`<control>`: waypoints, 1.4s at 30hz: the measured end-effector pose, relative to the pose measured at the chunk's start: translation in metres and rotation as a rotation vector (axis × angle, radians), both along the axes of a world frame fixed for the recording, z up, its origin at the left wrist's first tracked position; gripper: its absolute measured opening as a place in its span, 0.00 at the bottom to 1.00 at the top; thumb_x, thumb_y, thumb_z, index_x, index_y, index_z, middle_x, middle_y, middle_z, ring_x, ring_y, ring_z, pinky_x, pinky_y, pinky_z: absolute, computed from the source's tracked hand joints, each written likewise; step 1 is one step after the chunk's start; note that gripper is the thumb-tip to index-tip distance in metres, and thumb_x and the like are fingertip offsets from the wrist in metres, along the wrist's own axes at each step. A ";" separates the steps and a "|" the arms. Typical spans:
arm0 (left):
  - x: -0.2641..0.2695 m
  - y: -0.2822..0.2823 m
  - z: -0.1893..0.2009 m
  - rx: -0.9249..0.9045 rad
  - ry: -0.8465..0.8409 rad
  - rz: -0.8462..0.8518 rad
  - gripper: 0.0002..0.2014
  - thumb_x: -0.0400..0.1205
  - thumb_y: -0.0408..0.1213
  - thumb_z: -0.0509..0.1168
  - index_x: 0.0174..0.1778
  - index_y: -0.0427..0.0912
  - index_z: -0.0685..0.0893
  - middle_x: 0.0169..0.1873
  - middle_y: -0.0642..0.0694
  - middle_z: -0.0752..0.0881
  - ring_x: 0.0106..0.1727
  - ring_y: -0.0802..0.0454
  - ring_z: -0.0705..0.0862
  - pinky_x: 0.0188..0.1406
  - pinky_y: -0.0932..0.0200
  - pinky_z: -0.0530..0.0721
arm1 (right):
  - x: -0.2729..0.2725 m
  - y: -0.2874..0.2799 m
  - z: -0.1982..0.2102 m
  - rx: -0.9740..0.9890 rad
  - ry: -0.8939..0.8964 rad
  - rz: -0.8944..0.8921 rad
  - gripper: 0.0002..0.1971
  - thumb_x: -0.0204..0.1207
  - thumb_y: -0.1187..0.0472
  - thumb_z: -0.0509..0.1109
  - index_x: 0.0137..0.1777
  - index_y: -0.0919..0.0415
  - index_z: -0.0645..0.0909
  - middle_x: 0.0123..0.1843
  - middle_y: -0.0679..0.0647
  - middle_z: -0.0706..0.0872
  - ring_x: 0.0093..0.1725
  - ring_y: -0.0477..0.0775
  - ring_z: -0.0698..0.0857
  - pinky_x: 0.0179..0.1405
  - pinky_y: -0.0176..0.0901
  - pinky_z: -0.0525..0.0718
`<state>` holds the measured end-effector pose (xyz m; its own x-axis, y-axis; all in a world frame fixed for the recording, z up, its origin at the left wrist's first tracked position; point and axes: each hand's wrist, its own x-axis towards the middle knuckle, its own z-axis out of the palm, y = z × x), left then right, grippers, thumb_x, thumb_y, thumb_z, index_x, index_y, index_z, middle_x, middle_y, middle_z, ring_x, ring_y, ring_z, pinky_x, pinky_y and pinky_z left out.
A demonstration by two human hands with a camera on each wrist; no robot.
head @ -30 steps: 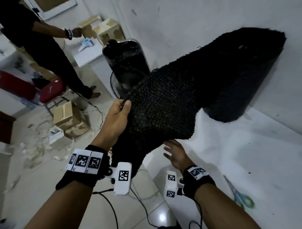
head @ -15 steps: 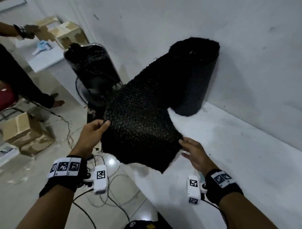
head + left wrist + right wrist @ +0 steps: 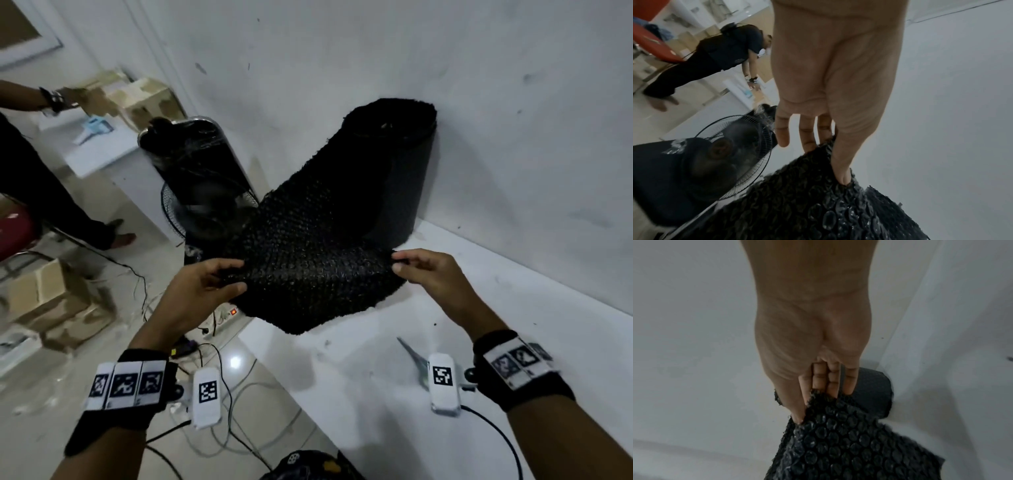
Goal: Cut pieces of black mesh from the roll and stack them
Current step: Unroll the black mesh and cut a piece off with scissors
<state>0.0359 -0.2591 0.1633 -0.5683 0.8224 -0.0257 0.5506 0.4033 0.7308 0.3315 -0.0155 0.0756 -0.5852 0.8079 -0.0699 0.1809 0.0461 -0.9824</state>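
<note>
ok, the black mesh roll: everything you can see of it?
The black mesh roll stands upright on the white table against the wall. Its top rim looks fuzzy and frayed. A bumpy, cell-textured sheet runs uncut from it toward the camera, past the table edge. The left hand pinches the sheet's left edge, the right hand its right edge.

The black mesh (image 3: 318, 260) is a coarse, bubbly knit with frayed, fuzzy edges; in the right wrist view its cells catch small glints, like plastic. The roll (image 3: 404, 164) at upper right of the head view looks matt and smoother on its outer wrap. The table (image 3: 445, 325) is matt white, scuffed and speckled. The fan (image 3: 202, 209) left of centre has a thin wire grille and is partly wrapped in glossy film. The floor tiles (image 3: 236, 363) are glossy. Boxes (image 3: 51, 301) at left are plain brown cardboard.
</note>
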 end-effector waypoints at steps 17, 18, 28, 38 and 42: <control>0.036 0.062 0.006 0.000 0.413 -0.134 0.26 0.75 0.42 0.73 0.72 0.55 0.82 0.70 0.54 0.78 0.64 0.52 0.81 0.63 0.52 0.82 | 0.003 0.001 0.021 0.426 -0.282 0.126 0.03 0.80 0.55 0.73 0.48 0.52 0.87 0.45 0.44 0.90 0.51 0.44 0.84 0.52 0.35 0.78; 0.042 0.067 0.004 -0.032 0.422 -0.162 0.25 0.76 0.48 0.73 0.71 0.58 0.81 0.68 0.56 0.80 0.64 0.53 0.82 0.62 0.51 0.83 | 0.002 0.002 0.023 0.427 -0.289 0.123 0.03 0.80 0.54 0.73 0.48 0.51 0.87 0.45 0.43 0.90 0.51 0.44 0.84 0.53 0.37 0.78; 0.059 0.089 -0.005 -0.049 0.573 -0.248 0.06 0.83 0.45 0.71 0.54 0.53 0.90 0.52 0.55 0.87 0.55 0.46 0.85 0.52 0.43 0.83 | -0.016 0.003 0.046 0.658 -0.590 0.236 0.27 0.76 0.44 0.73 0.75 0.42 0.74 0.76 0.41 0.76 0.74 0.56 0.67 0.72 0.55 0.68; 0.049 0.080 0.000 0.000 0.648 -0.128 0.16 0.78 0.37 0.75 0.62 0.50 0.88 0.60 0.51 0.85 0.55 0.45 0.87 0.48 0.43 0.84 | -0.064 -0.012 0.043 0.576 -0.426 0.293 0.11 0.81 0.52 0.72 0.61 0.48 0.86 0.55 0.48 0.90 0.56 0.51 0.86 0.60 0.52 0.82; 0.070 0.085 -0.015 -0.068 0.568 -0.253 0.24 0.78 0.37 0.71 0.71 0.51 0.83 0.67 0.51 0.84 0.60 0.45 0.86 0.51 0.42 0.88 | -0.069 -0.023 0.041 0.492 -0.315 0.299 0.08 0.79 0.54 0.74 0.57 0.47 0.88 0.50 0.46 0.90 0.51 0.46 0.87 0.55 0.48 0.86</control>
